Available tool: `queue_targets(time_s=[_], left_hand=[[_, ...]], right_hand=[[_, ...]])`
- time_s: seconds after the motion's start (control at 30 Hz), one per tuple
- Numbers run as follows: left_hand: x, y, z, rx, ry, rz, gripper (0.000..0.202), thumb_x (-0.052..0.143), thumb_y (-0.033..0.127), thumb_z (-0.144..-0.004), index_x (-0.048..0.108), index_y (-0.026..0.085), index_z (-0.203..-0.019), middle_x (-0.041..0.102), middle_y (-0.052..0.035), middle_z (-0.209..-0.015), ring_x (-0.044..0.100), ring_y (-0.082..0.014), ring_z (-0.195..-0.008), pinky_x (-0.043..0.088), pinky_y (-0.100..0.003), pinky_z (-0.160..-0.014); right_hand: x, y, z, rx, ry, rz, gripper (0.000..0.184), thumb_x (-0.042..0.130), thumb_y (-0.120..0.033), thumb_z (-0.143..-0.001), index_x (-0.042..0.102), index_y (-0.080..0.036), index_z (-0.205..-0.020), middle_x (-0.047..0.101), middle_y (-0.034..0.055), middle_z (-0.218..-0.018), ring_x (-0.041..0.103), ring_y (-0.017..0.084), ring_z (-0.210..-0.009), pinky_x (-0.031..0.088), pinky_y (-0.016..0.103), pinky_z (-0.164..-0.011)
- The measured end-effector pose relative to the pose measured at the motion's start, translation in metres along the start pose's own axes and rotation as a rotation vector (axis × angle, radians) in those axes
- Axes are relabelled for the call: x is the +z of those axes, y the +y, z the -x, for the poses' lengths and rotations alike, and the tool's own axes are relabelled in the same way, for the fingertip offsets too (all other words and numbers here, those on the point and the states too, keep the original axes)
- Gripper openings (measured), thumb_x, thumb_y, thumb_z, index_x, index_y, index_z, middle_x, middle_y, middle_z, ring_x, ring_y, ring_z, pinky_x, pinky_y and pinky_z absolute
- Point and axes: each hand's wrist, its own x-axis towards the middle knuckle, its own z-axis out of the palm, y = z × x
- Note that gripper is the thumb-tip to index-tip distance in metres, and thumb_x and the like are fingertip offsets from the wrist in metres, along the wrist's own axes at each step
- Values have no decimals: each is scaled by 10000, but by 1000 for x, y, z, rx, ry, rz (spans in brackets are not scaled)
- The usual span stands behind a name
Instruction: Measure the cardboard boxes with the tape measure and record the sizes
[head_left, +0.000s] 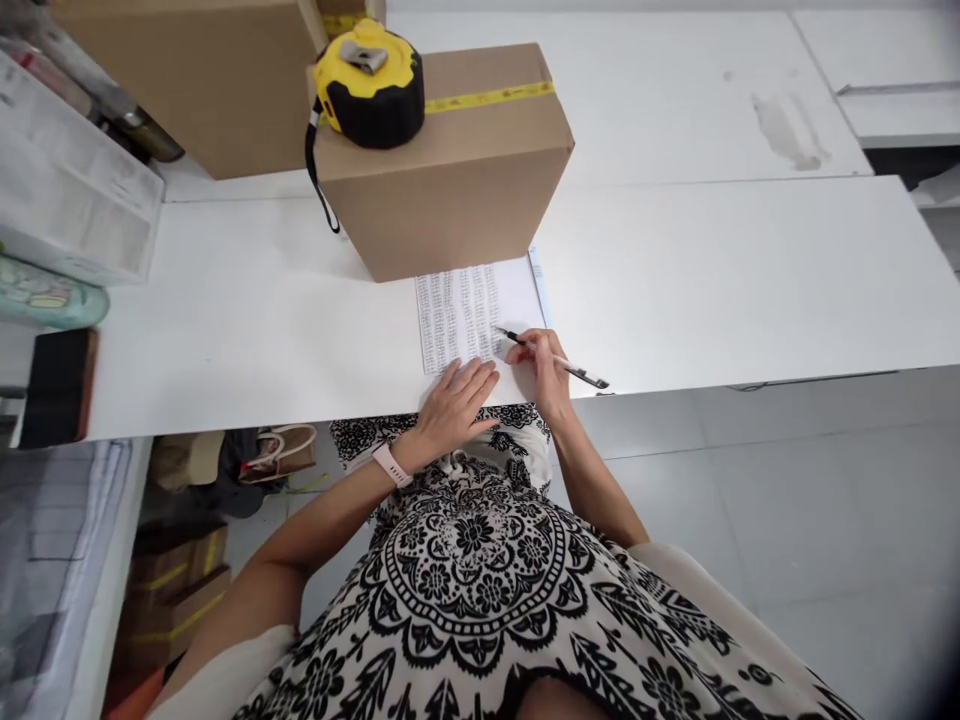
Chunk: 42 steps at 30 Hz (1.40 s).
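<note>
While the left hand (454, 400) lies flat on the printed sheet (469, 310), the right hand (546, 372) holds a pen (581, 373) with its tip down on the paper. The left fingers are open and spread out, and they press the low end of the sheet so it does not slide. The right fingers are closed around the pen, near its front end. The back end of the pen sticks out to the right.

The sheet lies on the white table (712, 270), close to the near edge and right in front of the person. Its top end touches the foot of a cardboard box (450, 190). A yellow and black tape measure (371, 85) sits on top of that box, and its strap hangs down the side.

The sheet is full of tiny rows of print. The pen tip is at the right side of those rows, quite low on the page. So I think the work on this page is well along. The print is too small to show which rows have pen marks. The left hand also hides the bottom rows, so I cannot tell how many are left.
</note>
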Motion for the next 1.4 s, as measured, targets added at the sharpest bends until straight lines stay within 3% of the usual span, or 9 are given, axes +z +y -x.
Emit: queue_targets(time_s=[0.13, 0.2, 0.27, 0.37, 0.6, 0.7, 0.83, 1.0, 1.4], left_hand=[[6, 0, -9, 19, -37, -266, 566, 534, 340, -968, 433, 133, -1486, 402, -177, -1560, 288, -332, -1487, 98, -586, -1219], [11, 3, -11, 33, -41, -461, 596, 522, 323, -975, 393, 87, -1507, 393, -182, -1566, 291, -327, -1486, 115, -556, -1231], [16, 5, -12, 52, -39, -640, 616, 510, 342, -984, 375, 57, -1513, 393, -172, -1570, 303, -321, -1480, 135, -524, -1239], [17, 6, -12, 75, -38, -771, 617, 481, 387, -997, 379, 67, -1514, 399, -144, -1572, 321, -308, -1471, 167, -505, -1237], [16, 6, -12, 81, -31, -809, 615, 483, 399, -994, 399, 59, -1499, 417, -152, -1560, 345, -309, -1457, 194, -511, -1231], [16, 6, -12, 85, -23, -821, 608, 492, 390, -991, 402, 66, -1497, 427, -147, -1555, 355, -304, -1453, 207, -504, -1231], [17, 4, -11, 95, -10, -834, 598, 497, 402, -989, 419, 80, -1488, 449, -144, -1542, 375, -304, -1441, 225, -500, -1228], [18, 3, -10, 102, -5, -855, 600, 486, 396, -996, 403, 75, -1495, 460, -140, -1534, 369, -309, -1443, 222, -502, -1230], [20, 1, -10, 95, -8, -828, 635, 530, 383, -974, 381, 72, -1506, 463, -150, -1528, 348, -310, -1455, 211, -502, -1238]], right_hand=[[3, 4, -5, -70, -31, -23, 470, 462, -600, -940, 551, -280, -1272, 698, 72, -1135, 636, 226, -1114, 506, 427, -982], [4, 7, -7, -89, -13, -22, 381, 578, -535, -911, 618, -260, -1172, 708, 51, -1008, 657, 210, -982, 533, 394, -880], [4, 11, -8, -95, 20, 1, 282, 616, -512, -898, 652, -235, -940, 655, 10, -785, 618, 166, -761, 526, 342, -726], [4, 13, -9, -104, 70, 50, 337, 582, -507, -924, 560, -225, -741, 541, -24, -651, 505, 124, -615, 461, 292, -603], [0, 17, -16, -112, -73, -25, 257, 638, -459, -898, 545, -251, -1018, 661, 11, -869, 652, 164, -830, 524, 342, -778], [-1, 18, -23, -117, -29, 25, 241, 663, -428, -873, 526, -238, -931, 616, -10, -773, 614, 142, -695, 497, 312, -662], [1, 11, -27, -153, 34, 211, 230, 609, -354, -884, 450, -239, -764, 441, -69, -585, 426, 99, -509, 361, 265, -505], [3, 3, -24, -165, 18, 340, 216, 571, -280, -860, 405, -246, -725, 441, -75, -538, 413, 100, -489, 337, 256, -491], [4, 8, -25, -169, -32, 350, 170, 563, -277, -857, 435, -244, -751, 465, -61, -564, 443, 107, -497, 365, 272, -507]])
